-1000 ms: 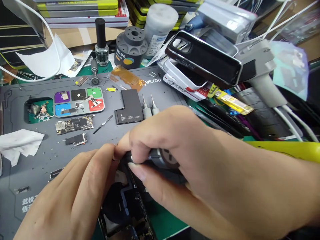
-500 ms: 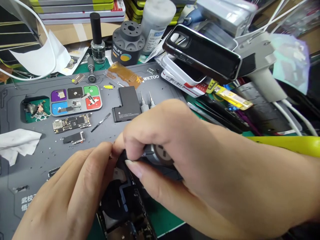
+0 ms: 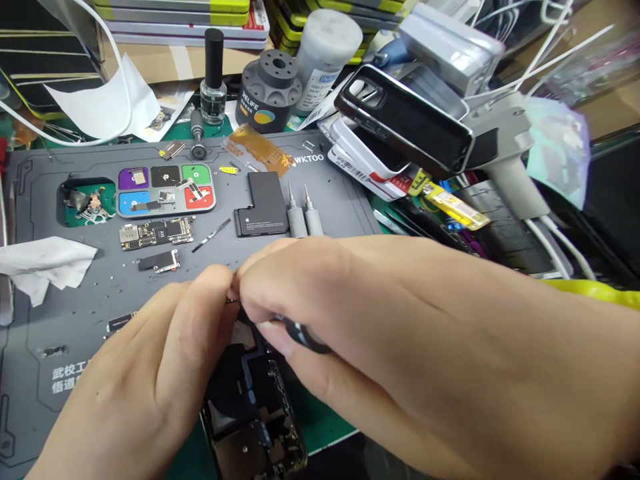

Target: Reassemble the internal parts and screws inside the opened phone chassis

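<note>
My right hand [image 3: 360, 313] is closed around a dark-handled screwdriver [image 3: 303, 333], its fingers pinching the shaft. My left hand [image 3: 150, 380] pinches beside the tool's tip, the fingertips of both hands almost touching. Under them lies an opened phone body [image 3: 253, 413] with dark flex parts showing. All of this sits on a grey repair mat [image 3: 75, 293]. The screwdriver's tip is hidden by my fingers.
On the mat lie a black battery [image 3: 263, 203], two grey screwdriver bits [image 3: 304, 217], a circuit board [image 3: 155, 233], a coloured screw tray [image 3: 165, 190] and a white tissue [image 3: 45, 263]. Behind stand a small bottle [image 3: 214, 80], a grey holder [image 3: 270, 90] and a black phone case [image 3: 405, 120].
My right hand has rolled over the screwdriver, so its round end cap no longer shows. The view has shifted slightly; both hands stay over the phone.
</note>
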A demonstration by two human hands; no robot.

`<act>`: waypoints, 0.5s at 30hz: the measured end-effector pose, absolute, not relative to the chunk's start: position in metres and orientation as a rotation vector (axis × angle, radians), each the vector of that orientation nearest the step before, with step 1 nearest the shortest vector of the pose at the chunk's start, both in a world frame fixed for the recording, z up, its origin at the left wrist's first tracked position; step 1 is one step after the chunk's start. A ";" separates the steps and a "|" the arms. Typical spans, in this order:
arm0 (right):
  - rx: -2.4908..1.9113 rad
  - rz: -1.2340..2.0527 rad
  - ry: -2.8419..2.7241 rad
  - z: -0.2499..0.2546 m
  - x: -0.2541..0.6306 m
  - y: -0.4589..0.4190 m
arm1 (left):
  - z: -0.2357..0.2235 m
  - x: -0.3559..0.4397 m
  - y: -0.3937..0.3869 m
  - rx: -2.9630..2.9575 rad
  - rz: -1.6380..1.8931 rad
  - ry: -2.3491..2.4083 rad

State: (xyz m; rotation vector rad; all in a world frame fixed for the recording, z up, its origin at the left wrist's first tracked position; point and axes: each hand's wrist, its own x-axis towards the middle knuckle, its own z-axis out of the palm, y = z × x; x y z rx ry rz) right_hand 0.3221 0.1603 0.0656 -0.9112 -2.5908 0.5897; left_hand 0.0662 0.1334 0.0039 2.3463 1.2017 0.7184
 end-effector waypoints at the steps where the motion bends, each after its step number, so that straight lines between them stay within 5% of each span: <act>1: -0.909 0.506 -2.627 0.066 0.322 0.160 | 0.004 0.067 0.134 2.421 0.723 1.183; 15: -0.993 0.196 -2.690 0.072 0.313 0.159 | -0.010 0.063 0.130 2.558 0.724 1.168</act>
